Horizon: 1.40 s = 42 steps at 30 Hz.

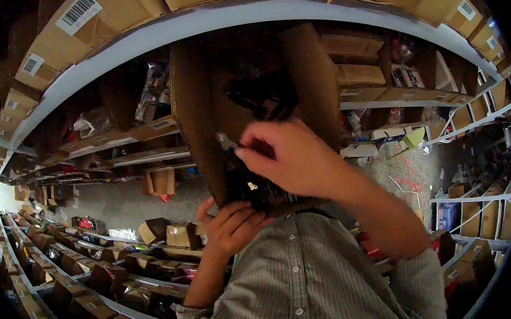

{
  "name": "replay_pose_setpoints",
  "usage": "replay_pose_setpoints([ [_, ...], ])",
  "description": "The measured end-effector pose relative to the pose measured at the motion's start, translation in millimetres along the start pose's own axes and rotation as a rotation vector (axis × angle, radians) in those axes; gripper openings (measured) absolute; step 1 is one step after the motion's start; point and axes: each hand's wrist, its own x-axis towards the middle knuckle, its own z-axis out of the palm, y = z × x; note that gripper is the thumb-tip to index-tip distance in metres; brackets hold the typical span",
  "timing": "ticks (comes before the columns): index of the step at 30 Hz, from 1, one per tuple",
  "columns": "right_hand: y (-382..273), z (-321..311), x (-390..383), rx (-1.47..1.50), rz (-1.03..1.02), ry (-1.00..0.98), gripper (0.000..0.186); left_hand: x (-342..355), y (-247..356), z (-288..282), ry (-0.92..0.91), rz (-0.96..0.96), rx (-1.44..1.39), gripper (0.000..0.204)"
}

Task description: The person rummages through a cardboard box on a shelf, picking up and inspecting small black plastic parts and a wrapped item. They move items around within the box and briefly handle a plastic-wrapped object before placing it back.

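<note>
In front of my body is a deep open cardboard box (195,113), partly pulled out from the shelf. Over its near rim curl the fingers of my left hand (231,227), which holds the box by the front left corner. Inside the box, my right hand (285,157) pinches a small clear, shiny piece (226,141) that looks like plastic; its exact kind cannot be made out. Farther back lies a tangle of black items (262,96), too dark to name. More dark things lie at the near end, partly covered by my hands.
A grey shelf beam (238,15) arches above the box, with labelled cartons (106,15) on it. Stacked flat cartons (358,74) are to the right, and plastic-wrapped goods (153,92) to the left. Rows of cardboard bins (153,230) stand behind me across the aisle floor (403,172).
</note>
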Motion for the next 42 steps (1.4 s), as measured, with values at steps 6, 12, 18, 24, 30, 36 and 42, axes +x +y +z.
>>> replay_pose_setpoints([
  [6,38.9,27.8,-37.1,-0.108,0.137,0.111,0.044,-1.4,-5.6,-0.1,0.010,0.012,-0.051,0.024],
  [12,49.8,27.2,-33.6,-0.069,0.151,0.096,0.049,-6.6,-8.1,0.8,0.010,0.015,-0.027,0.023],
  [18,18.7,6.9,-18.6,-0.121,-0.119,0.316,0.026,-3.4,-8.8,-1.7,-0.004,0.013,-0.039,0.020],
  [24,59.6,38.1,-41.7,-0.570,-0.438,0.159,0.026,-3.2,-11.4,2.2,0.024,0.045,-0.040,0.018],
  [30,58.4,41.8,-43.1,-0.608,-0.441,-0.019,0.021,-8.2,-10.7,0.2,-0.012,0.029,-0.045,0.017],
  [36,66.8,44.8,-44.9,-0.656,-0.375,-0.187,0.024,-12.5,-9.2,-0.2,-0.037,0.023,-0.044,0.017],
  [42,43.2,38.6,-28.3,-0.292,-0.214,0.303,0.026,-11.4,-11.2,1.3,-0.012,0.017,-0.058,0.016],
])
